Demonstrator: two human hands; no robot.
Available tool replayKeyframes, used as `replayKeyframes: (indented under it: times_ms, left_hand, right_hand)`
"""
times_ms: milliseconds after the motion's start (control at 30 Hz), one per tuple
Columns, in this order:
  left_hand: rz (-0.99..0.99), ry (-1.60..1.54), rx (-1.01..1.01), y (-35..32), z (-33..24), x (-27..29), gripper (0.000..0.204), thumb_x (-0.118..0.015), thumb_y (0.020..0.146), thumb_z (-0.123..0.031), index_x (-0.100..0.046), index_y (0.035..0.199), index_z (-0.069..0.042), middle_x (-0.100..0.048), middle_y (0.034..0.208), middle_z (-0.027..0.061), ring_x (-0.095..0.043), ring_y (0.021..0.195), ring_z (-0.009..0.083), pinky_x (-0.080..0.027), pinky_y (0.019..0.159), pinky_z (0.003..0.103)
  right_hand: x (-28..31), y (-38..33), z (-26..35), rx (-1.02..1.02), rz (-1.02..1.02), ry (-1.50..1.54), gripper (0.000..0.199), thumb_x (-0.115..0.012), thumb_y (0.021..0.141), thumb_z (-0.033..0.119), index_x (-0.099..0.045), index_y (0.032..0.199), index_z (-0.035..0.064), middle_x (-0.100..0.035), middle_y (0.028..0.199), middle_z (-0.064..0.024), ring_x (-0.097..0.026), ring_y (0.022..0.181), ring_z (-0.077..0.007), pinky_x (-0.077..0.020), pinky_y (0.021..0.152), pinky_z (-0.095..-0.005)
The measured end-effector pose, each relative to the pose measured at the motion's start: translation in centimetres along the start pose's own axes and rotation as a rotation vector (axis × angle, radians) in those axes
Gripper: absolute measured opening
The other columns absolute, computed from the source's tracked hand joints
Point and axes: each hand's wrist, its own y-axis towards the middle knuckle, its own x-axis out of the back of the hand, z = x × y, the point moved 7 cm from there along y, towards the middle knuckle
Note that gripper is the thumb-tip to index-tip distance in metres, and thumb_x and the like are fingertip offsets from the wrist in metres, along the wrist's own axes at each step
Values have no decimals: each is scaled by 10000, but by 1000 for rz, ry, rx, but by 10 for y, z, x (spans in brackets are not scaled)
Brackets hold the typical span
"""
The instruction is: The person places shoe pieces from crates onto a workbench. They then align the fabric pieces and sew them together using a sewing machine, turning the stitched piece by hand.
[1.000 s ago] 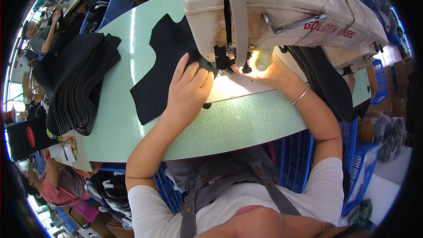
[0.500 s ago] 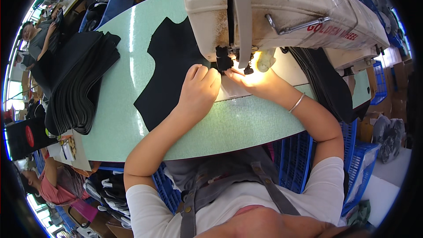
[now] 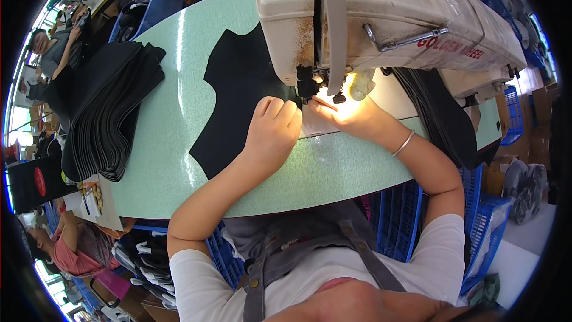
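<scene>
A black cut fabric piece [image 3: 235,92] with a curved, notched outline lies flat on the pale green table, its right end under the sewing machine head [image 3: 286,42]. My left hand [image 3: 274,128] is closed at the right edge of that piece, with fingers curled and knuckles up, just in front of the presser foot area. Under the machine's bright lamp, my right hand [image 3: 354,120] has its thumb and fingers drawn together close to the needle. Glare and the machine's parts hide what its fingertips hold. A bracelet [image 3: 404,142] circles my right wrist.
A thick stack of black cut pieces [image 3: 110,113] rests on the left of the table [image 3: 161,161]. More black pieces [image 3: 438,113] lie right of the needle, under the machine arm. Blue plastic crates [image 3: 398,214] stand below the table edge. Two other people sit at far left.
The whole view has shifted slightly. The black piece appears a little farther right and nearer to me, and my left hand sits slightly lower. Both hands keep nearly the same pose.
</scene>
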Motion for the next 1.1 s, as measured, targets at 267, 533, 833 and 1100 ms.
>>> replayKeyframes:
  times_ms: [267, 533, 833, 1100]
  left_hand:
    - [-64, 59, 77, 1, 1, 1, 288, -626, 648, -7, -637, 935, 8, -500, 790, 75, -506, 786, 238, -416, 735, 363]
    - [-11, 55, 80, -4, -3, -3, 302, -645, 632, -14, -639, 933, 5, -491, 796, 63, -488, 745, 224, -402, 662, 336]
    - [-2, 70, 61, -5, -5, -6, 320, -650, 633, -27, -634, 951, 7, -492, 805, 64, -483, 748, 220, -403, 663, 338]
    - [-6, 77, 48, -1, -6, -2, 284, -656, 647, -31, -633, 929, 0, -490, 798, 64, -498, 769, 222, -412, 675, 338]
  right_hand:
    - [3, 2, -1, -3, -158, 9, 146, -687, 653, 128, -615, 765, 69, -533, 755, -76, -555, 751, -262, -451, 628, -408]
    - [2, -2, -6, -135, -86, 270, 79, -664, 729, 117, -630, 784, 71, -542, 770, -82, -581, 743, -267, -479, 645, -399]
    - [1, -1, -1, -100, -27, 172, 84, -661, 741, 128, -632, 794, 70, -549, 774, -93, -577, 702, -263, -469, 574, -371]
    - [10, 4, 3, -78, -47, 129, 138, -659, 713, 128, -636, 837, 73, -578, 813, -83, -587, 706, -237, -480, 578, -363]
